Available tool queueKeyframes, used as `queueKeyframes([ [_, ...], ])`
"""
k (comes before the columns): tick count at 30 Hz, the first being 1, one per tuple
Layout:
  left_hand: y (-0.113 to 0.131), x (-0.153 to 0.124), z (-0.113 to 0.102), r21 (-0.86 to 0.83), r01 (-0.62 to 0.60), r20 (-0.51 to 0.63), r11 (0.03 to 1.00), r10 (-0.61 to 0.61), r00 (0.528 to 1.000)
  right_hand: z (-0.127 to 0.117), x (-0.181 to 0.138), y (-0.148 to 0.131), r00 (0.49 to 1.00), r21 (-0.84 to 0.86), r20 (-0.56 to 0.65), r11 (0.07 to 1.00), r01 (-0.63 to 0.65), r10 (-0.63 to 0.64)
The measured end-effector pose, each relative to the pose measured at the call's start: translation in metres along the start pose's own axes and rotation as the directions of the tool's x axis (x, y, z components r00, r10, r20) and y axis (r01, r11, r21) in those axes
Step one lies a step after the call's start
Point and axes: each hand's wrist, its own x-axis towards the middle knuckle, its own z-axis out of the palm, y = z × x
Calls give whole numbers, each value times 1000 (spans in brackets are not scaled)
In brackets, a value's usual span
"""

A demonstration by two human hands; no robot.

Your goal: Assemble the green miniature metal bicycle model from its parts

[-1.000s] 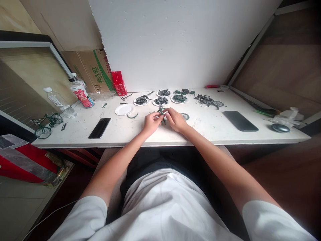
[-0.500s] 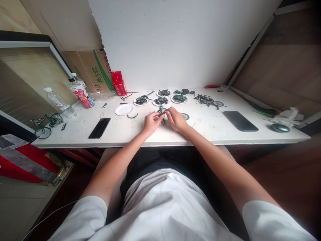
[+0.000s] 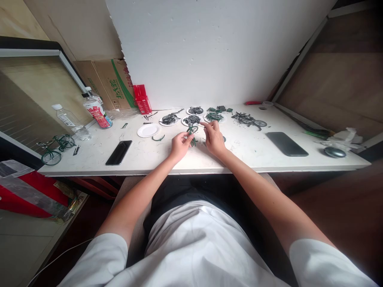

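Note:
My left hand (image 3: 180, 144) is closed around a green model bicycle frame (image 3: 192, 139) with a small spoked wheel on its far end, above the table's front half. Just right of it, my right hand (image 3: 214, 138) is raised, with the index finger stretched towards the plates and the other fingers bent. No object shows in its fingers, and it is apart from the frame. Behind that hand, a loose wheel (image 3: 224, 138) is mostly hidden. A curved green part (image 3: 158, 138) lies to the left on the white table (image 3: 155, 159).
Plates of dark parts (image 3: 169, 119) stand at the back, with a bare paper plate (image 3: 148, 130) beside them. Loose bicycle parts (image 3: 249, 120) lie right of them. An assembled model bicycle (image 3: 56, 148), bottles (image 3: 97, 111) and a phone (image 3: 119, 153) are left; a dark slab (image 3: 287, 144) is right.
My right hand has come off the bicycle frame and moved slightly right, its index finger now extended. My left hand still holds the frame, and its wheel shows more clearly.

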Motion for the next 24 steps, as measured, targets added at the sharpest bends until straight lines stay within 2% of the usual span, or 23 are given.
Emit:
queueKeyframes([
  [7,-6,3,-1,-11,11,3,1000,-11,1000,-3,2,4,983,133,-146,983,128,-109],
  [18,-7,3,-1,-34,18,12,999,-18,1000,1,-4,6,994,110,29,989,101,-105],
  [21,-7,3,-1,-32,11,12,999,-10,1000,2,-4,6,993,96,31,989,113,-117],
  [24,-8,3,-1,-22,12,5,1000,-12,1000,4,-3,6,989,104,-24,983,149,-147],
])
